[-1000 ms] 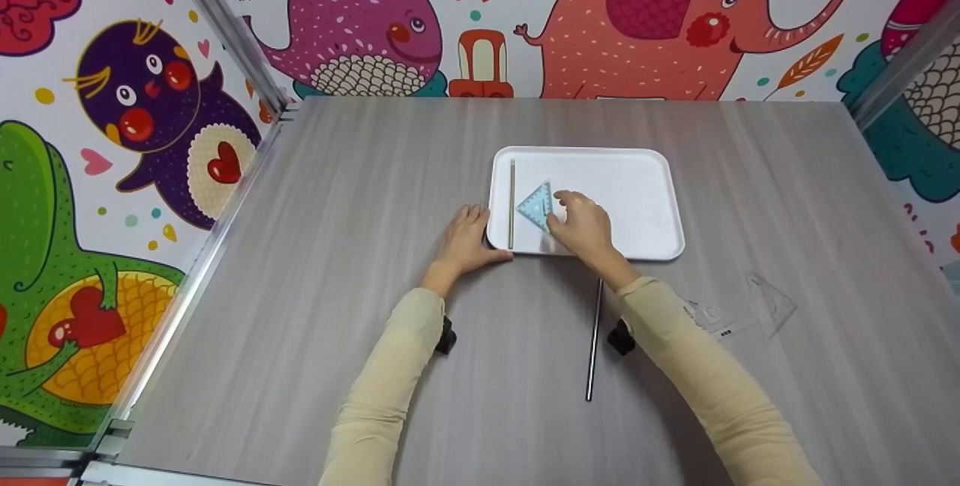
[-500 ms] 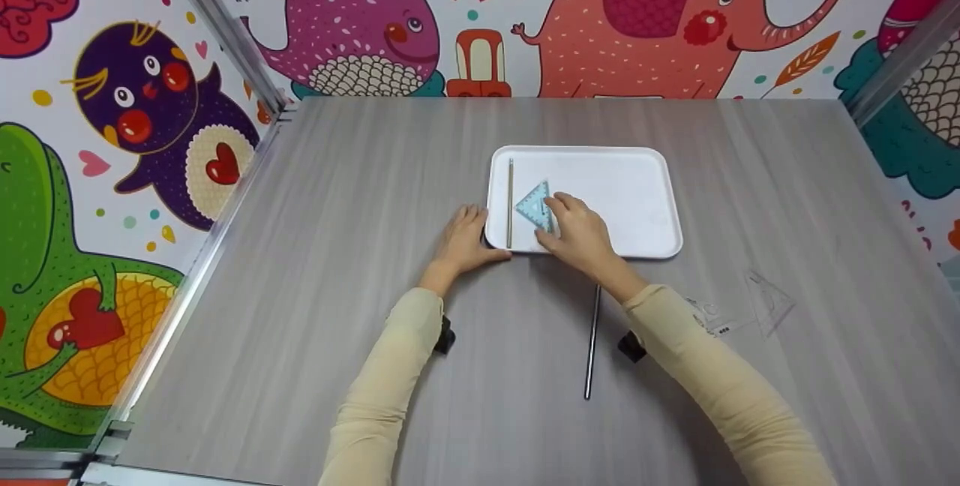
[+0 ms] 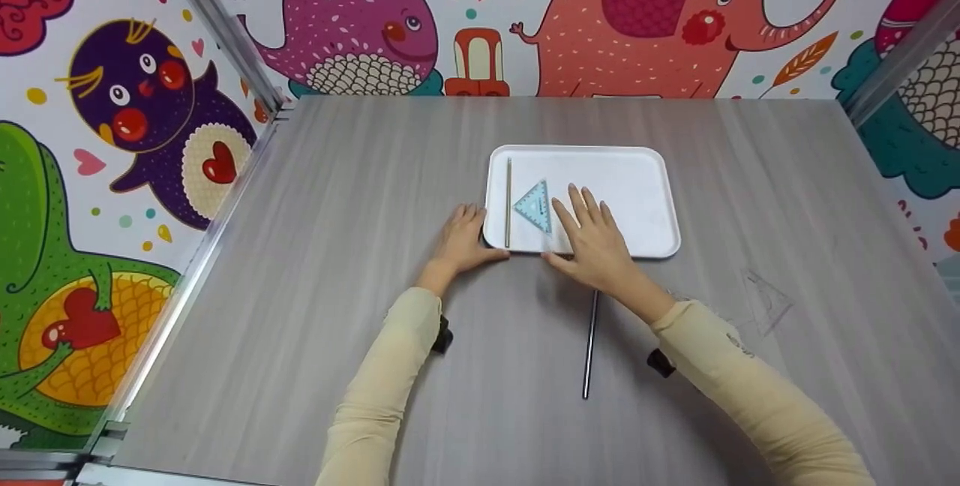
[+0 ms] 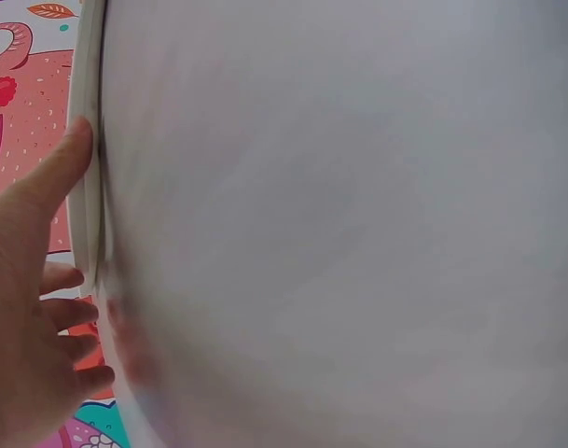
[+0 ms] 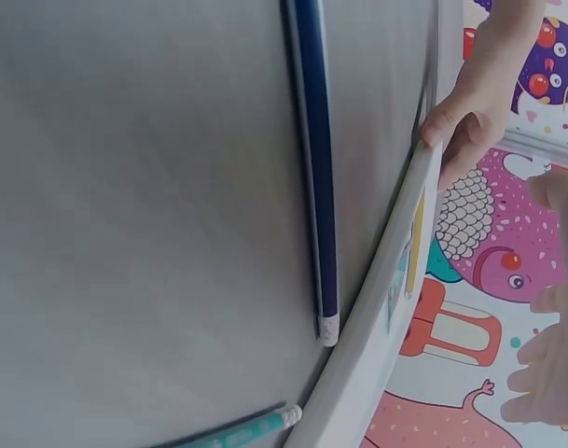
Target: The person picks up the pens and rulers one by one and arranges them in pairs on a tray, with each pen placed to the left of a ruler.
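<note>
A white tray [image 3: 637, 201] lies on the table. My left hand [image 3: 459, 240] holds its near left corner, thumb along the front rim and fingers at the left side; the left wrist view shows the thumb [image 4: 67, 163] against the rim. Inside the tray, a yellow pencil [image 3: 508, 202] lies along the left side, with a light blue set square [image 3: 535, 207] just right of it. My right hand [image 3: 596, 250], fingers spread and holding nothing, hovers over the front rim, its index fingertip beside the set square.
In front of the tray lies a dark blue pencil [image 5: 319, 177], its eraser end near the rim. A teal pencil [image 5: 251, 429] shows beside it in the right wrist view. Clear set squares [image 3: 766, 302] lie to the right, one partly under my right sleeve. Printed walls [image 3: 360, 21] enclose the table.
My right hand has let go of the light blue set square, spread its fingers and drawn back toward the right. The set square stays beside the yellow pencil. My left hand keeps its place.
</note>
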`<state>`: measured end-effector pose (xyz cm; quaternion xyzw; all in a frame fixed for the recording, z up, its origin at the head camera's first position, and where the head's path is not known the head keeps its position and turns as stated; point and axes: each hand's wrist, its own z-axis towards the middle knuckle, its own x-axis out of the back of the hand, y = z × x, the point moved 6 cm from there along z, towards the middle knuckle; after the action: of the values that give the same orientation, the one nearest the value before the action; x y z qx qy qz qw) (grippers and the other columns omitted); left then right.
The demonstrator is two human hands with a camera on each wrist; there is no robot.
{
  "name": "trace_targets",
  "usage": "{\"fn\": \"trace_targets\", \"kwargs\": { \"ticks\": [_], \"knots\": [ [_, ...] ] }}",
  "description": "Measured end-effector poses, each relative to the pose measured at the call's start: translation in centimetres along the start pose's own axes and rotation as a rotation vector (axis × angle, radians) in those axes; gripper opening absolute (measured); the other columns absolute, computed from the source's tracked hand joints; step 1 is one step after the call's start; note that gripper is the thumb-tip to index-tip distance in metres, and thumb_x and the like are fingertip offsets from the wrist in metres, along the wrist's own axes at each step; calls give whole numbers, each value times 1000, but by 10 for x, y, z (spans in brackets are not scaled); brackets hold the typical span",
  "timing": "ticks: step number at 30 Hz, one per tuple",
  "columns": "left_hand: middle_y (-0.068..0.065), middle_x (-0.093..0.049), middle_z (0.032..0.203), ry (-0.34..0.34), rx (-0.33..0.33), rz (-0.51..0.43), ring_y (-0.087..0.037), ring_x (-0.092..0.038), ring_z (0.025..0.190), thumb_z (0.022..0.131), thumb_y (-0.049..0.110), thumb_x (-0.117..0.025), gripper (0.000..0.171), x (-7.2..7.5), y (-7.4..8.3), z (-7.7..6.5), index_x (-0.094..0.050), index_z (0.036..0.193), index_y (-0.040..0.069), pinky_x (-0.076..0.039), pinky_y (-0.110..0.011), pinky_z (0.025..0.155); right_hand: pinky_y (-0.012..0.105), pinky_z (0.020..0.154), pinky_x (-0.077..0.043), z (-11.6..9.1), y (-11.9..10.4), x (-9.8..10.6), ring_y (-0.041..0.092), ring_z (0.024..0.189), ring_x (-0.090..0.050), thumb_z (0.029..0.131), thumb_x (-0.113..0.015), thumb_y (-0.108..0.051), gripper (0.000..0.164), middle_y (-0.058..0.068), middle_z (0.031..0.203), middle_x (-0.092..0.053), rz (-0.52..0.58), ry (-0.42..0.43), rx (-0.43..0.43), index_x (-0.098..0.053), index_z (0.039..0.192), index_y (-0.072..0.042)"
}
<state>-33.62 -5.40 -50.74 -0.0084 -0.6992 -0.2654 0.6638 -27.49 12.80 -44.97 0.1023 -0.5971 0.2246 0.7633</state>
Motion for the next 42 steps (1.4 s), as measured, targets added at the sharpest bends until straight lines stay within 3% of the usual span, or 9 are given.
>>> {"fn": "trace_targets", "kwargs": {
  "ticks": [24,31,42],
  "knots": [
    [-22,-39,137,-20,1,11,-34,-27,131,69,53,-70,90,-2,-1,0,-40,134,-1,-20,-38,109,56,102,-25,-47,-13,3,46,129,-22,74,-59,-57,90,30,142,-23,-8,2,73,-32,139,1],
    [-21,-43,133,10,-28,9,-34,-32,127,67,52,-72,88,-1,0,0,-43,132,-1,-24,-38,108,56,103,-22,-61,-13,3,46,130,-20,74,-61,-55,91,29,142,-23,41,-20,42,-32,138,2],
    [-21,-36,139,-33,12,4,-33,-26,132,69,54,-69,91,-2,-1,0,-38,136,0,-18,-38,110,55,104,-22,-79,-13,2,47,130,-19,72,-63,-56,104,33,141,-22,109,-93,-30,-19,141,7]
  ]
}}
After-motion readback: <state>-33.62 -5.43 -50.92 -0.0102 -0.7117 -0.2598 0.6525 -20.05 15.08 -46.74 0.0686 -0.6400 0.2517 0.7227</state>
